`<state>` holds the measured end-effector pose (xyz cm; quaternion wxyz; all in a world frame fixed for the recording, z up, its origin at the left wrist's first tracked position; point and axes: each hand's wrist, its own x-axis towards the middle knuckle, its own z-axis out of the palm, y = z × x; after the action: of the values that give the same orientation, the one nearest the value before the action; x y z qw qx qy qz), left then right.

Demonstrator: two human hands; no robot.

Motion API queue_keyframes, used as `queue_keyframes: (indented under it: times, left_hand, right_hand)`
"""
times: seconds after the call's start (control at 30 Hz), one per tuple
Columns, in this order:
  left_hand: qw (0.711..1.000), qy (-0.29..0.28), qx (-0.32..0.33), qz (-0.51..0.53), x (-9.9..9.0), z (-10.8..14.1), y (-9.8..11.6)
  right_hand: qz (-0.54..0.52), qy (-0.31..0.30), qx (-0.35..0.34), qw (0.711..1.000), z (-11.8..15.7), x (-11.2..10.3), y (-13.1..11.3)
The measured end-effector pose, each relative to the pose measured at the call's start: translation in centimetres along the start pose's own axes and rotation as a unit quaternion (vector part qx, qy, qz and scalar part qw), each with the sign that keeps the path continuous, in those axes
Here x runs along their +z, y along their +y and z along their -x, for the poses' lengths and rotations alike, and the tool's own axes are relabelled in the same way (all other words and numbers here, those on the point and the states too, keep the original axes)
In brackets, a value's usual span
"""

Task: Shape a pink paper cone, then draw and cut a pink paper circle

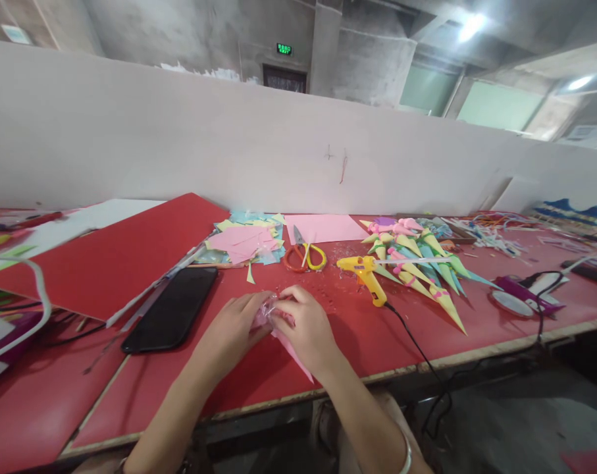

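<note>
My left hand [232, 329] and my right hand [305, 326] meet over the red table, fingertips pinched together. Between them is crinkled clear plastic film [265, 311], held at the wide end of a pink paper cone [295, 359]. The cone's narrow end points toward me from under my right hand; my fingers hide much of the rest. Beyond my hands lie scissors [314, 257] with red and yellow handles. To the right rests a yellow hot glue gun [370, 276] with a clear glue stick in its back.
A black phone [172, 309] lies left, beside large red card [115, 263]. Behind are pink paper pieces [241, 242] and a pink sheet [328, 228]. Finished-looking paper cones [416, 266] pile up right. The glue gun's black cord [416, 342] hangs over the table edge. A white partition [204, 145] stands behind.
</note>
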<state>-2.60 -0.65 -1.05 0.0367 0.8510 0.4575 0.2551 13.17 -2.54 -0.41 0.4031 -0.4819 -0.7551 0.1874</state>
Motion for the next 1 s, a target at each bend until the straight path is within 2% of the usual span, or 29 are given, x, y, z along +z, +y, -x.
queue_keyframes:
  times: [0.1,0.23,0.37,0.5,0.67,0.73,0.8,0.93,1.0]
  left_hand:
    - [1.000,0.012,0.012,-0.016,-0.2,-0.1,0.2]
    - [0.999,0.053,0.007,-0.012,-0.7,-0.2,1.0]
    - [0.997,0.079,-0.015,-0.007,-1.3,-0.2,1.5]
    - [0.991,0.089,-0.092,-0.038,-1.8,-0.3,0.9]
    - [0.977,0.042,-0.173,-0.118,-1.3,0.3,-0.9]
    - [0.972,0.024,-0.184,-0.145,-0.9,0.7,-1.4]
    - [0.972,0.029,-0.174,-0.157,-0.7,0.8,-1.5]
    - [0.971,0.098,-0.136,-0.170,-1.2,0.3,0.2]
    - [0.976,0.076,-0.134,-0.152,-1.3,-0.1,1.8]
  right_hand:
    - [-0.022,0.001,-0.012,1.000,0.0,0.0,0.0]
    - [-0.181,0.034,-0.019,0.983,-0.1,-0.1,-0.3]
    - [-0.364,0.051,0.014,0.930,-0.3,-0.1,-0.5]
    - [-0.495,0.103,0.093,0.858,-0.5,-0.1,0.3]
    - [-0.514,0.120,0.128,0.840,-0.6,0.1,0.9]
    - [-0.510,0.126,0.138,0.840,-0.7,0.0,0.9]
    - [-0.493,0.137,0.153,0.845,-0.7,-0.2,0.7]
    - [-0.467,0.147,0.177,0.854,-0.8,-0.5,0.7]
    - [-0.467,0.152,0.187,0.850,-0.8,-0.5,0.8]
